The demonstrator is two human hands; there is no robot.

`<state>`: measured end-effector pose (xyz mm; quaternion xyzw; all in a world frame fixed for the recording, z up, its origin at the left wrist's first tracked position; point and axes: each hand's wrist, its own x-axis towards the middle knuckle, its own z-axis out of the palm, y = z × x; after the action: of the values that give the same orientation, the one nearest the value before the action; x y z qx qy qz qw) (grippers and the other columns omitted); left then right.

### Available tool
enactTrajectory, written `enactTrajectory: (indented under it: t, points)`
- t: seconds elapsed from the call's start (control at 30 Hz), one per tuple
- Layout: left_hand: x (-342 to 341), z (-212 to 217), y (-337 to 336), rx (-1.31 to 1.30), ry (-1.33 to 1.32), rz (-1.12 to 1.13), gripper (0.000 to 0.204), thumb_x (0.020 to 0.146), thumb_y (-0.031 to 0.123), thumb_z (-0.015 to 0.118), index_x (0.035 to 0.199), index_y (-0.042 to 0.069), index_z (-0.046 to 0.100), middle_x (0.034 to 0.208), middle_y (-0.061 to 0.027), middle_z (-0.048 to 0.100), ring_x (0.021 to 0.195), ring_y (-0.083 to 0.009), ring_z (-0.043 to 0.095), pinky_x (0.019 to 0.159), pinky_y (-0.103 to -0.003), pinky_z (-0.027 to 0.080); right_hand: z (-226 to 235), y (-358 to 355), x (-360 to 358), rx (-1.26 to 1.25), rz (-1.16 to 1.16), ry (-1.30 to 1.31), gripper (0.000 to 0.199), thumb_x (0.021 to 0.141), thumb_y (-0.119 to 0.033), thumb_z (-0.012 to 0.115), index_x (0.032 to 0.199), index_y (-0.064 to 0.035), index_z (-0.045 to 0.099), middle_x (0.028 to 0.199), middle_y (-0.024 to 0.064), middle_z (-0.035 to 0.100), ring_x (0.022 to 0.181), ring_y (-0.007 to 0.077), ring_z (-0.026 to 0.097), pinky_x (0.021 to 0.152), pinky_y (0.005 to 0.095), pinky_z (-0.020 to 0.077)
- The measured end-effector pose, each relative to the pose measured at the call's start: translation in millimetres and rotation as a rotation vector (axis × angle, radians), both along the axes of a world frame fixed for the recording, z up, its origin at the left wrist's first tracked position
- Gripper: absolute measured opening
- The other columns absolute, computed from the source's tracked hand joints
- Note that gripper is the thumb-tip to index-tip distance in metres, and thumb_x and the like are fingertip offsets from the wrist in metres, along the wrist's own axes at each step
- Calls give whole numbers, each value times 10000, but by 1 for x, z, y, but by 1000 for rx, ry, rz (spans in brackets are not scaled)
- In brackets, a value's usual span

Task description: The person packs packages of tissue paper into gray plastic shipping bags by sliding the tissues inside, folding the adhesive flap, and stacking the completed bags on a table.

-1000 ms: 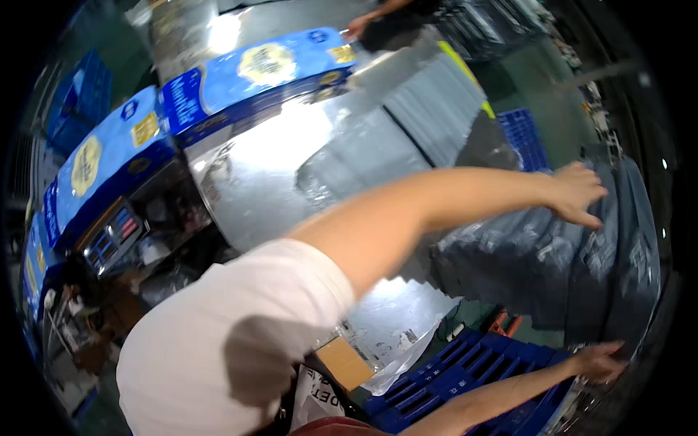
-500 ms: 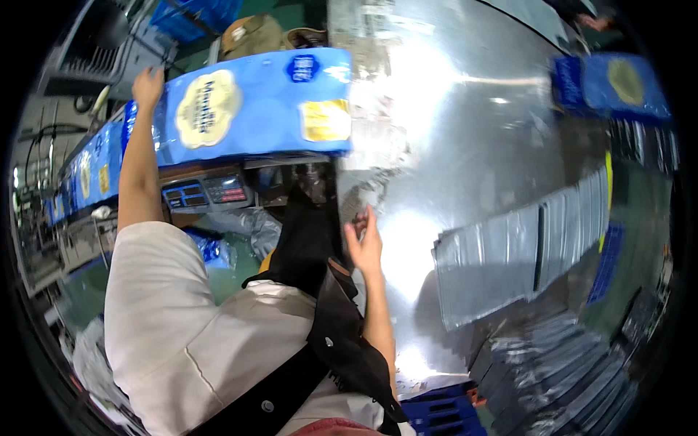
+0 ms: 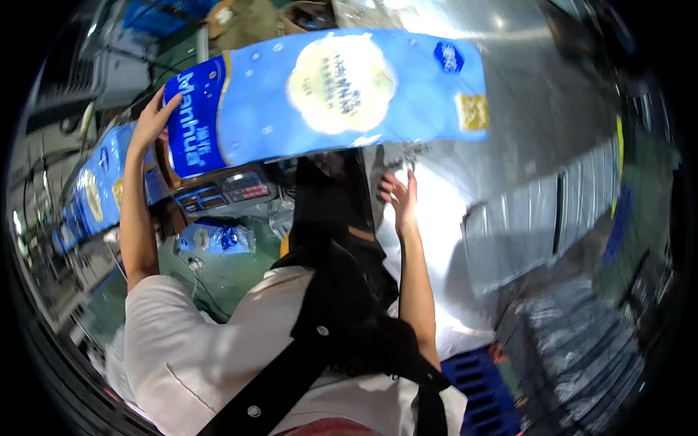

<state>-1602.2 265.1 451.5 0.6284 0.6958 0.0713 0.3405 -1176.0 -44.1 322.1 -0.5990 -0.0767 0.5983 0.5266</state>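
A long light-blue plastic-wrapped pack of paper rolls (image 3: pixel 262 109), dark blue at its left end, spans from the scale side onto the metal table. My left hand (image 3: pixel 154 120) lies against that left end, fingers stretched and thumb over the wrap's edge. Just below the pack's right half, my right hand (image 3: pixel 400 195) is raised above the table, palm turned inward and fingers apart. Nothing is in it. Under the pack, a scale with a keypad (image 3: pixel 225 190) shows in part.
Further packs (image 3: pixel 94 182) line up at the left. Grey plastic bags (image 3: pixel 512 240) lie on the metal table (image 3: pixel 436 218), with more dark bags (image 3: pixel 582 349) lower right. A blue pallet (image 3: pixel 480 392) stands at the bottom. A small blue package (image 3: pixel 218 237) is down by the green floor.
The pack has slid right, further across the table, with my left hand following at its left end. My right hand remains open near the pack's lower edge. The view has shifted somewhat.
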Motion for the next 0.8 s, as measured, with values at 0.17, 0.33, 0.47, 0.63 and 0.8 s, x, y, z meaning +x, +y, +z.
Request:
enactTrajectory:
  t: [0.17,0.33,0.47,0.63,0.8]
  points:
    - [158,-11,-5,-352,-131,-225,544,807,454,528,1093,-6,478,592,-69,562,413,-166,549,355,-252,436,-7,-4,-6,-77,-153,7,645,863,-517,345,1293,-44,254,1063,173,535,856,196,551,736,290,451]
    - [287,-29,-39,-126,137,-586,676,762,618,456,578,-22,578,468,-110,540,419,-190,566,491,-294,463,9,-47,-4,-16,-342,-54,629,878,-478,358,1267,10,277,983,163,570,800,180,564,688,269,473]
    - [338,-52,-119,-96,-181,-540,617,763,551,529,549,-27,549,475,-92,536,409,-154,543,405,-262,442,17,-101,-4,-26,-474,-43,639,871,-483,371,1269,7,278,1010,169,555,854,200,548,724,296,467]
    - [338,-32,-203,-172,-450,-488,494,796,418,576,568,-16,520,490,-74,522,400,-120,505,370,-235,407,46,-149,6,-29,-579,-131,785,788,-502,504,1313,0,207,1194,191,421,1029,240,456,824,358,416]
    - [323,12,-248,-245,-587,-599,369,834,326,553,691,-15,538,522,-52,520,393,-96,483,352,-212,373,94,-139,34,63,-571,-30,906,694,-467,623,1350,-69,141,1243,141,370,1095,279,388,877,414,302]
